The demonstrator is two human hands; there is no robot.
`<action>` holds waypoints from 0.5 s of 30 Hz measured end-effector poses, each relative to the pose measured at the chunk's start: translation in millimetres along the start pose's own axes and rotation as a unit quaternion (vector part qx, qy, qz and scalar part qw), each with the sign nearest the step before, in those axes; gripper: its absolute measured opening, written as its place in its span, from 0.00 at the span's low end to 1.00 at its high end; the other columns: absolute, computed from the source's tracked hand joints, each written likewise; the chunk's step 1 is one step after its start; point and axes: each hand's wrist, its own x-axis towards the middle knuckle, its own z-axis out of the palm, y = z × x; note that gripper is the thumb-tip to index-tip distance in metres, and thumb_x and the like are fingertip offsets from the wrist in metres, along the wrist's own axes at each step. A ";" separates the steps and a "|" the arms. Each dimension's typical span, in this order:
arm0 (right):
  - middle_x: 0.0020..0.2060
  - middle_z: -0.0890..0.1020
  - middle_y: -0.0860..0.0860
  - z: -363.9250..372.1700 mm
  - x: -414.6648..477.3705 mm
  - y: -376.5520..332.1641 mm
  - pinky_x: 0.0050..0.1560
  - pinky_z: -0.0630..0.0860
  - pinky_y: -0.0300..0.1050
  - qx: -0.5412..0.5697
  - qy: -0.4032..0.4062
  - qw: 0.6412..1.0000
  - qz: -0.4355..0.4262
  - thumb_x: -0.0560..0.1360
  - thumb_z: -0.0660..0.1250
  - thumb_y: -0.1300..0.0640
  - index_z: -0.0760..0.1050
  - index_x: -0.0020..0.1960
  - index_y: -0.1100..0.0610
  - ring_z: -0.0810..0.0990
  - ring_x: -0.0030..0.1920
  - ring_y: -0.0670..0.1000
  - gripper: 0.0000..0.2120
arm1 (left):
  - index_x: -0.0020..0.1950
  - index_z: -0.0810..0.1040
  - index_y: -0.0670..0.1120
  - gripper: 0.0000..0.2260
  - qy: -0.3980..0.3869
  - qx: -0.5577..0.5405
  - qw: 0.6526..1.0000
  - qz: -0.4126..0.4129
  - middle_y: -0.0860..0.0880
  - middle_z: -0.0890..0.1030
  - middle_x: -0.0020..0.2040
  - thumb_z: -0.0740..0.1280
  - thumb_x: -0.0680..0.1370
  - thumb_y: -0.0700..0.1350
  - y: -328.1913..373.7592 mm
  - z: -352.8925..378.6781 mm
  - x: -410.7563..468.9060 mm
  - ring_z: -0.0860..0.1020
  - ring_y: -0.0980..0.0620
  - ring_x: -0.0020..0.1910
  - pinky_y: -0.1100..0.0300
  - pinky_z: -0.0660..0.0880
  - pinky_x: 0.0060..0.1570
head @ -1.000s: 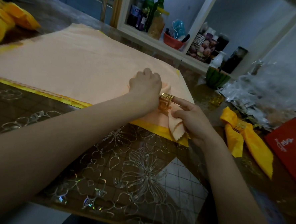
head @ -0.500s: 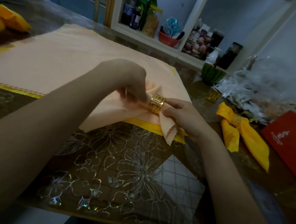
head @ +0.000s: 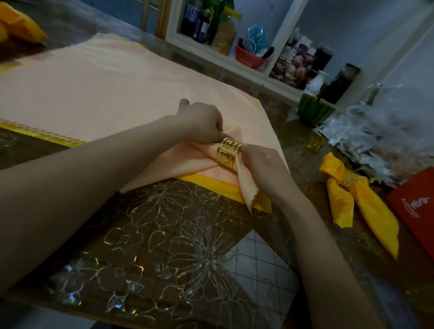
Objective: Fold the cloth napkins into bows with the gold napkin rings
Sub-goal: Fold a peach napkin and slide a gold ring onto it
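– At the near right corner of the spread peach cloths (head: 113, 89), what is happening?

– A person is working a peach napkin (head: 175, 169) through a gold napkin ring (head: 228, 153), which is sitting around the gathered middle, over the stack's near edge.

– Why both hands?

– The left hand (head: 203, 120), fingers curled, is pinching the bunched cloth on the ring's far left side, likely drawing it through. The right hand (head: 261, 164) is pinching the tail at the ring's right edge, apparently bracing it so the ring is not sliding.

– And the rest?

– A finished yellow napkin bow (head: 356, 198) is lying to the right, just beside a red box (head: 421, 212), seemingly set apart as done. What looks like a spare ring (head: 313, 144) is waiting farther back on the glass table (head: 180, 251).
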 end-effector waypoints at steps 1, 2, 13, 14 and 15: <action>0.35 0.71 0.49 3.2 1.3 1.0 0.33 0.62 0.33 -0.012 0.005 1.000 -0.001 0.82 0.50 0.54 0.70 0.38 0.52 0.67 0.36 0.43 0.16 | 0.58 0.77 0.48 0.16 0.016 -0.002 1.000 0.007 0.47 0.79 0.54 0.63 0.77 0.56 1.3 1.0 -0.4 0.73 0.46 0.57 0.48 0.59 0.63; 0.34 0.71 0.49 5.9 1.8 2.2 0.31 0.62 0.32 -0.022 0.018 1.000 -0.002 0.82 0.50 0.55 0.69 0.36 0.53 0.67 0.35 0.43 0.17 | 0.59 0.74 0.48 0.14 0.032 -0.007 0.999 0.012 0.47 0.78 0.56 0.63 0.77 0.53 3.7 1.5 -1.0 0.73 0.45 0.57 0.49 0.59 0.62; 0.33 0.72 0.46 15.9 0.6 8.4 0.34 0.63 0.32 -0.095 0.145 0.982 -0.067 0.74 0.64 0.64 0.83 0.52 0.56 0.67 0.34 0.43 0.12 | 0.60 0.74 0.41 0.13 -0.015 0.004 0.999 0.039 0.42 0.74 0.57 0.63 0.77 0.42 13.4 3.9 -10.0 0.74 0.43 0.55 0.54 0.71 0.51; 0.35 0.73 0.48 17.3 -0.2 7.8 0.34 0.63 0.31 -0.089 0.142 0.984 -0.066 0.75 0.64 0.63 0.83 0.53 0.56 0.67 0.34 0.42 0.12 | 0.61 0.74 0.41 0.14 -0.005 -0.003 0.999 0.039 0.43 0.75 0.58 0.63 0.77 0.43 11.8 4.6 -12.2 0.74 0.44 0.55 0.54 0.70 0.49; 0.39 0.75 0.50 17.9 -1.6 6.8 0.35 0.63 0.32 -0.073 0.135 0.986 -0.066 0.75 0.63 0.62 0.83 0.53 0.57 0.68 0.36 0.42 0.11 | 0.62 0.74 0.42 0.14 0.003 -0.009 0.999 0.039 0.43 0.75 0.58 0.63 0.77 0.43 10.5 5.2 -13.8 0.74 0.44 0.56 0.54 0.69 0.48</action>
